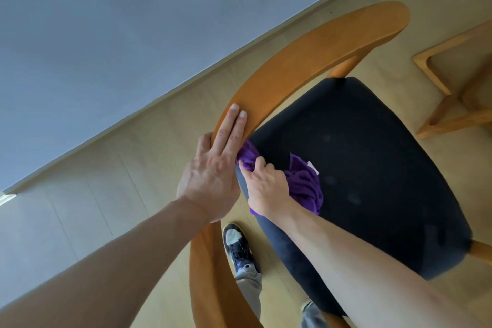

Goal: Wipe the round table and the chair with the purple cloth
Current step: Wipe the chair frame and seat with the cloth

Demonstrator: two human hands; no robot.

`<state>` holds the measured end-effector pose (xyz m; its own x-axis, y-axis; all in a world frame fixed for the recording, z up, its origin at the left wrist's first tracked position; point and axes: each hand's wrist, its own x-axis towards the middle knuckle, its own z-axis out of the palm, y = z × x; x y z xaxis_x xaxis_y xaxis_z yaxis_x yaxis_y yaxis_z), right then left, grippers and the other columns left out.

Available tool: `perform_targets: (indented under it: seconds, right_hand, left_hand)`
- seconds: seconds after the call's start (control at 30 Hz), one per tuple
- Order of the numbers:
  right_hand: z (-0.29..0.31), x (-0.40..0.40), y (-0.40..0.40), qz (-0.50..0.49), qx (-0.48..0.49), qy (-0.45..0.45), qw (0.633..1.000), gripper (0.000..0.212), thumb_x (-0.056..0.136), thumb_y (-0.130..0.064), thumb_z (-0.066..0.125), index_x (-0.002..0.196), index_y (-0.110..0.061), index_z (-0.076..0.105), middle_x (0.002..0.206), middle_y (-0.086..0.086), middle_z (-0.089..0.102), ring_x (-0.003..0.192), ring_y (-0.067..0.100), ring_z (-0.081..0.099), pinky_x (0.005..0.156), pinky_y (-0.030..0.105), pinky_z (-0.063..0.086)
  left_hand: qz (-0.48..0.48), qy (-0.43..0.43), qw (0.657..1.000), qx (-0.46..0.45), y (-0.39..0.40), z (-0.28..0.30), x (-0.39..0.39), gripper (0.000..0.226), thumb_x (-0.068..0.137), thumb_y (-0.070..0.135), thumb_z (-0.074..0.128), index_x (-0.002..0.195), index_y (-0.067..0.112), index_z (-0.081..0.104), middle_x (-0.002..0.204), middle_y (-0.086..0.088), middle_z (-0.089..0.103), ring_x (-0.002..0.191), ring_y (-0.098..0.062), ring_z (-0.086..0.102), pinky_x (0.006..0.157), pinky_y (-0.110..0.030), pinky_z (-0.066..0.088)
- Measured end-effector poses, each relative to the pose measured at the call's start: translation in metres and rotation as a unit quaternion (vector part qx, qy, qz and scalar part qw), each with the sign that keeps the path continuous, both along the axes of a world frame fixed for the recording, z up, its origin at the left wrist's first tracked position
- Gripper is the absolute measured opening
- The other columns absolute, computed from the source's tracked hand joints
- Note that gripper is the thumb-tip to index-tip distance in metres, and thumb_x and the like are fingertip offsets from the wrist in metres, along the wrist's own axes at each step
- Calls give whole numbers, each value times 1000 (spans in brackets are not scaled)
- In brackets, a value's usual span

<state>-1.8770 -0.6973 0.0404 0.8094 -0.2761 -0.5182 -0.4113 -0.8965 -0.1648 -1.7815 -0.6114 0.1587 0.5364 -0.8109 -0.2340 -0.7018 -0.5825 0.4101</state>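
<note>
One purple cloth, soft fleecy fabric, bunched and creased, small white tag at its upper edge; it sits at the back edge of the chair seat, partly tucked into the gap between seat and backrest. Right hand on top of it, fingers curled and pinching a fold of the cloth near the gap. Left hand lies flat on the backrest: fingers straight and pressed together along the top face, thumb hooked over the outer edge. One chair: curved backrest rail in smooth orange-brown wood, wraps round in a broad arc; seat is a rounded-corner pad in dark navy matte fabric with a few faint dimples. One wooden leg stub shows at the right edge under the seat. One shoe, black and white with laces, grey trouser leg above it, seen through the gap between rail and seat. Floor is pale wood-look planks. Wall is plain grey-blue with a light baseboard. One light-wood frame at upper right, angular, on the floor well apart from the chair; can't tell what it belongs to.
</note>
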Motion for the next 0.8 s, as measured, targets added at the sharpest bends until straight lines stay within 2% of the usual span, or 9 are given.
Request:
perform_targets:
  seconds: [0.07,0.13,0.2,0.27,0.33,0.47,0.57,0.67,0.8]
  right_hand:
    - [-2,-28,5,58,26,14,998,76,82,-23,70,151,-29,38,117,13,47,83,27,56,59,34,33]
    - [6,-51,4,134,49,32,989,57,70,-24,76,125,-31,62,106,10,51,71,25,57,55,32,29]
    - [11,-68,2,225,85,81,967,32,75,-21,72,107,-24,67,110,11,51,74,27,58,60,34,31]
    - [12,-72,-5,244,109,79,960,26,86,-18,61,112,-18,64,119,12,49,86,32,61,68,36,34]
    - [17,-54,-13,193,111,15,975,33,89,-21,57,122,-20,58,121,11,46,95,35,62,69,38,35]
    - [3,-12,-18,108,68,-65,990,50,89,-24,59,138,-23,48,122,12,46,95,33,60,69,38,36]
    - [-6,-11,-12,145,15,-48,988,42,88,-22,62,129,-18,56,118,10,51,92,29,61,68,35,34]
    - [-8,-44,6,204,7,-33,978,30,88,-20,61,118,-17,65,119,9,51,95,27,60,68,34,33]
    - [-3,-129,28,296,16,36,954,30,95,-20,56,123,-17,65,127,11,47,103,29,57,72,36,35]
  left_hand:
    - [6,-6,1000,6,-1,1,-1,94,91,6,49,161,32,-8,166,21,-19,123,-27,37,93,-42,54]
    - [12,-16,1000,11,-2,1,-3,91,93,9,47,161,33,-8,164,23,-21,122,-27,37,93,-44,54]
    - [19,-29,999,14,-3,2,-6,89,92,10,45,161,34,-7,164,24,-19,120,-26,37,92,-44,54]
    - [25,-46,998,25,-5,2,-8,92,90,8,45,160,34,-8,165,24,-19,118,-26,38,90,-43,54]
    - [35,-59,997,45,-7,1,-9,97,89,5,48,160,35,-10,165,23,-19,117,-25,38,91,-42,54]
    - [35,-80,994,65,-7,-1,-10,97,91,7,50,159,35,-12,165,22,-19,113,-25,40,91,-43,53]
    - [43,-93,992,75,-9,-1,-13,98,92,5,51,159,36,-13,164,24,-20,116,-25,39,89,-39,51]
    - [45,-86,992,78,-10,1,-12,97,93,5,51,159,36,-13,164,23,-19,122,-27,39,99,-43,46]
    - [47,-76,993,76,-7,5,-12,95,96,8,50,158,40,-14,165,23,-18,125,-31,39,106,-48,40]
